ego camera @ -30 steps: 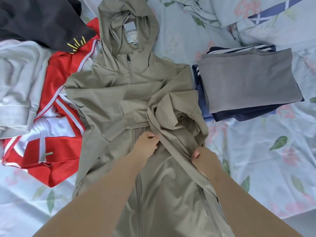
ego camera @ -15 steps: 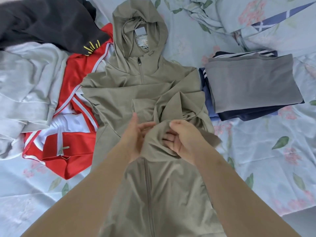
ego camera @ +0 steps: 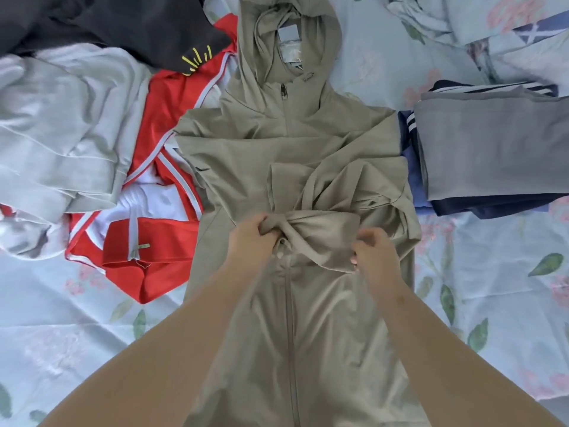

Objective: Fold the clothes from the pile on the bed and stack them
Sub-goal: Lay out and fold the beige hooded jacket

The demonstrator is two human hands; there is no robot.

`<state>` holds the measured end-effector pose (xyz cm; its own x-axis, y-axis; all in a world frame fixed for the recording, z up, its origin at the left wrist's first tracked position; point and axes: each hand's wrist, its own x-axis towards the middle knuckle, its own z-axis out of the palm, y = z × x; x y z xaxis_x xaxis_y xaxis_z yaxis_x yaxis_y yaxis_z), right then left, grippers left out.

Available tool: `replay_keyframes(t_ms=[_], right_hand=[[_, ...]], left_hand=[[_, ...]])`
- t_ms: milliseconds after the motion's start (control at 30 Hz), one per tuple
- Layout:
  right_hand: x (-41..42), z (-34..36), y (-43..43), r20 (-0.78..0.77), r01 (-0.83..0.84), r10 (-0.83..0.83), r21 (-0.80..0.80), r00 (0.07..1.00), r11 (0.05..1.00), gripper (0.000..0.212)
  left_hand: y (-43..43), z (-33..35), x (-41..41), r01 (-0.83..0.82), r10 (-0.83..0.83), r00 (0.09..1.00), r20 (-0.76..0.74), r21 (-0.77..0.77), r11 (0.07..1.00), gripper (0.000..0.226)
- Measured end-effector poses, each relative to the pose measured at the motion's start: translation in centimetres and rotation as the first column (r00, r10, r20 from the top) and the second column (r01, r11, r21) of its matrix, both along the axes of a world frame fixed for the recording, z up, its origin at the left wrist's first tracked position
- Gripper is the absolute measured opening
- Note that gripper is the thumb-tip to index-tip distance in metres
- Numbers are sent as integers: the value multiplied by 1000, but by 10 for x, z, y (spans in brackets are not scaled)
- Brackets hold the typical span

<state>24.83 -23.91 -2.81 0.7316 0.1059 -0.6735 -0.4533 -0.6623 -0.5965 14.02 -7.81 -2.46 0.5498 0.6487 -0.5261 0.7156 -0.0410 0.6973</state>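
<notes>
While the person leans over the bed, an olive hooded jacket (ego camera: 292, 143) lies flat on its back in the middle of the flowered bed sheet (ego camera: 492, 288). Its hood (ego camera: 289, 35) points to twelve o'clock and its closed zipper (ego camera: 291, 334) runs down toward six o'clock, between the two forearms.

Both sleeves are folded in over the chest. One sleeve (ego camera: 323, 229) is drawn across the body as a flat band, and both hands are on it. The left hand (ego camera: 255, 238) has its fingers curled tight around a bunched end of this band, just above the zipper line. The right hand (ego camera: 374, 254) is at the other end, toward three o'clock from the left one. Its fingers are bent and they pinch the lower edge of the same cloth.

At nine o'clock from the jacket is the unfolded pile. A red jacket (ego camera: 172, 124) with pale stripes touches the olive one and partly goes under its edge. A light grey sweatshirt (ego camera: 61, 134) lies further out, over the red one. A black garment (ego camera: 123, 23) with small yellow marks is at about eleven o'clock.

At three o'clock is the stack of folded clothes (ego camera: 492, 149), grey on top, dark blue and striped pieces below. It is just beside the jacket's shoulder.
</notes>
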Motion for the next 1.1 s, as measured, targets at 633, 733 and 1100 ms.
replay_keyframes(t_ms=[633, 733, 1100], right_hand=[[83, -4, -7, -89, 641, -635, 138, 768, 755, 22], [79, -19, -24, -89, 643, -637, 144, 766, 753, 24], [93, -29, -28, 53, 435, -452, 193, 890, 879, 11]], left_hand=[[6, -2, 166, 391, -406, 913, -41, 371, 842, 33], [-9, -16, 204, 509, -520, 852, -64, 335, 793, 40], [-8, -42, 252, 364, -423, 898, 116, 343, 866, 15]])
